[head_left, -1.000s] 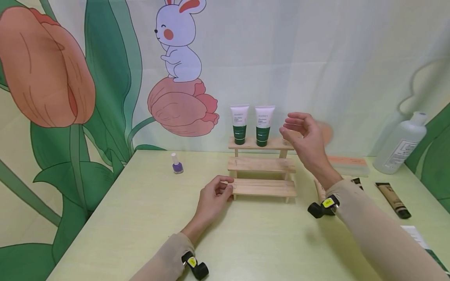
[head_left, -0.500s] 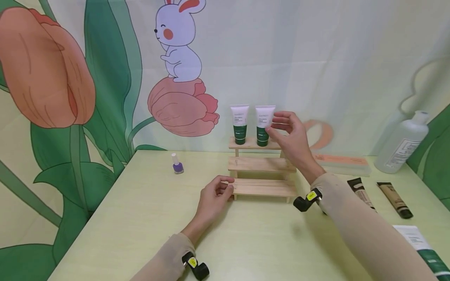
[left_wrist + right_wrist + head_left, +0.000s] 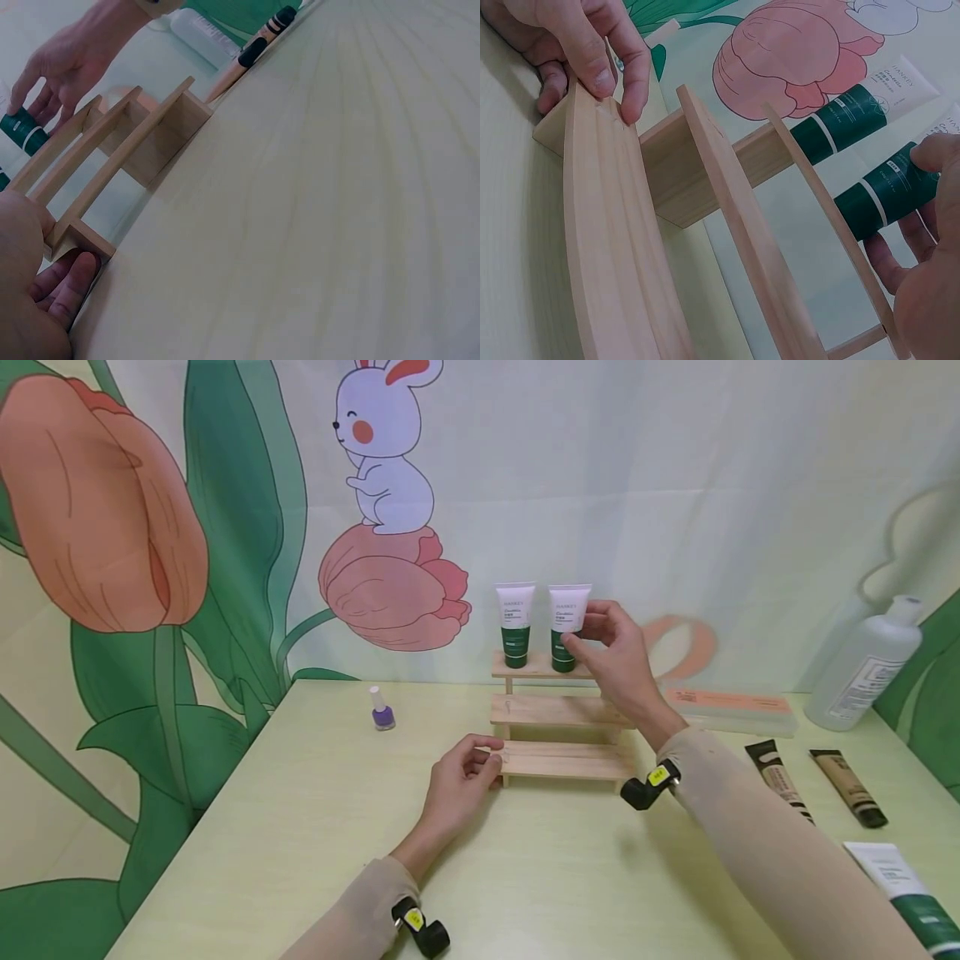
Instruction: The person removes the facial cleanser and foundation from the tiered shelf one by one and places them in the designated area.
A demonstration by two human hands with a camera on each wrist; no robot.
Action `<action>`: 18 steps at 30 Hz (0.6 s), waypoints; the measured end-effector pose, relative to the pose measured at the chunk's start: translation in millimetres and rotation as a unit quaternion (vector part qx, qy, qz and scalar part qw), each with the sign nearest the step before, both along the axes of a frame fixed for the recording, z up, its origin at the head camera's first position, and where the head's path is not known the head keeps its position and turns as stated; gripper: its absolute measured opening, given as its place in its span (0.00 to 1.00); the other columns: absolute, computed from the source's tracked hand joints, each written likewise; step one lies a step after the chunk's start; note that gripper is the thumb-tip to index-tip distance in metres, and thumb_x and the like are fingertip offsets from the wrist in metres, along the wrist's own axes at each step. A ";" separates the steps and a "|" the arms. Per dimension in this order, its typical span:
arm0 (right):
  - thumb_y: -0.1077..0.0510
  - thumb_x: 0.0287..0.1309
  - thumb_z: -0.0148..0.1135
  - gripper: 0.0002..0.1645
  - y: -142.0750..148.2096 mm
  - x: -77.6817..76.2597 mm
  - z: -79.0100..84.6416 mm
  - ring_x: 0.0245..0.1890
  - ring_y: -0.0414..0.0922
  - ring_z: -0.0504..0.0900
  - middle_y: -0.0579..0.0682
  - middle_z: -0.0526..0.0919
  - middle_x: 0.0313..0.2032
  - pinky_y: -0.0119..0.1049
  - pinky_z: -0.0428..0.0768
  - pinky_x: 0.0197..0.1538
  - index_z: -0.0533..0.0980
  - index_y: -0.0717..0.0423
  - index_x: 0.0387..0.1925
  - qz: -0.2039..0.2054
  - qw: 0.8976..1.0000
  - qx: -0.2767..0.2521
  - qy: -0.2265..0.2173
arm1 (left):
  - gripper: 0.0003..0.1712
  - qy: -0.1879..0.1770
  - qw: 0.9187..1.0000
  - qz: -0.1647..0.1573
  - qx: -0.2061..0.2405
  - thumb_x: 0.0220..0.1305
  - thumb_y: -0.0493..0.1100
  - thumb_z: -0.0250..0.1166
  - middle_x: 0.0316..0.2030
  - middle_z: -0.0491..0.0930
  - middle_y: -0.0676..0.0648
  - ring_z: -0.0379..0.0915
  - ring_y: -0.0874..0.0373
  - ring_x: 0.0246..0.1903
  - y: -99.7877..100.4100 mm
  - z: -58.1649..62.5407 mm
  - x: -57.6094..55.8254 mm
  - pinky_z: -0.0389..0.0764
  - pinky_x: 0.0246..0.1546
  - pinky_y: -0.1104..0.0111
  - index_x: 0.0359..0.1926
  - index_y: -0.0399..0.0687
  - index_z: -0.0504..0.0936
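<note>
A three-tier wooden display stand (image 3: 558, 710) stands on the table. Two white-and-green squeeze tubes are upright on its top tier, caps down: the left tube (image 3: 515, 625) and the right tube (image 3: 567, 610). My right hand (image 3: 621, 660) pinches the right tube from its right side, thumb across the green front and fingers behind. In the right wrist view, the cap end of that tube (image 3: 889, 187) meets the top board. My left hand (image 3: 455, 785) grips the left end of the bottom tier, thumb on top and fingers curled under the board in the left wrist view.
A purple nail polish bottle (image 3: 382, 714) stands to the left. On the right are a flat box (image 3: 731, 714), a large white bottle (image 3: 866, 668), a dark-ended tube (image 3: 778, 779), a brown tube (image 3: 847, 787) and another white-and-green tube (image 3: 907, 885) lying down.
My right hand has moved left from beside the stand's top tier to the right tube and taken hold of it. My left hand keeps its grip on the bottom tier.
</note>
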State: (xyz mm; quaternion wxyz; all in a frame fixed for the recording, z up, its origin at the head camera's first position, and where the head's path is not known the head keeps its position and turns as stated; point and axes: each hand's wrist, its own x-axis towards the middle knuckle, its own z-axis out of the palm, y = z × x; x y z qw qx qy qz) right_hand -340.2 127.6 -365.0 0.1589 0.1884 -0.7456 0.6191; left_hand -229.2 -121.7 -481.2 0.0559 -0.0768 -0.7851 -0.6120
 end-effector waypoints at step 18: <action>0.64 0.74 0.72 0.23 1.7 0.3 9.2 0.55 0.46 0.84 0.60 0.85 0.58 0.58 0.75 0.75 0.75 0.60 0.64 -0.005 1.000 -0.010 0.017 | 0.11 0.014 1.000 0.001 -0.008 0.82 0.38 0.66 0.42 0.89 0.43 0.87 0.55 0.37 0.9 1.2 1.4 0.93 0.42 0.66 0.60 0.45 0.87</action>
